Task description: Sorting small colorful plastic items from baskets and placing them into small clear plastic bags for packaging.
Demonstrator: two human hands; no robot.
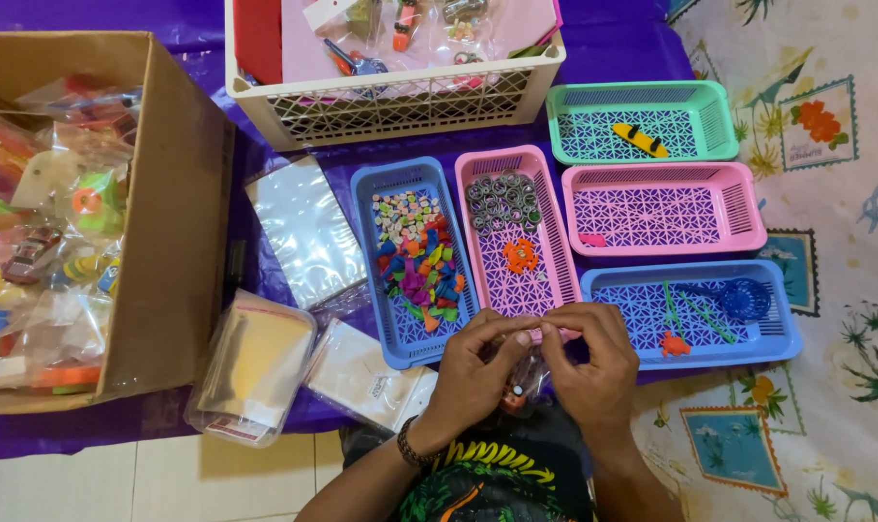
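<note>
My left hand (473, 372) and my right hand (589, 362) meet just below the trays, both pinching the top of a small clear plastic bag (523, 379) with an orange and dark small item inside. The bag hangs between my hands, partly hidden by my fingers. Just beyond my fingers lie a blue tray (368, 208) holding colourful small pieces and a long pink tray (555, 227) holding grey rings and an orange piece.
A blue tray (782, 324) with a small net and orange toy, a pink tray (748, 208) and a green tray (719, 111) with a yellow toy lie at right. A white crate (400, 101) stands behind. A cardboard box (183, 193) of bagged toys and clear bag stacks (255, 362) sit left.
</note>
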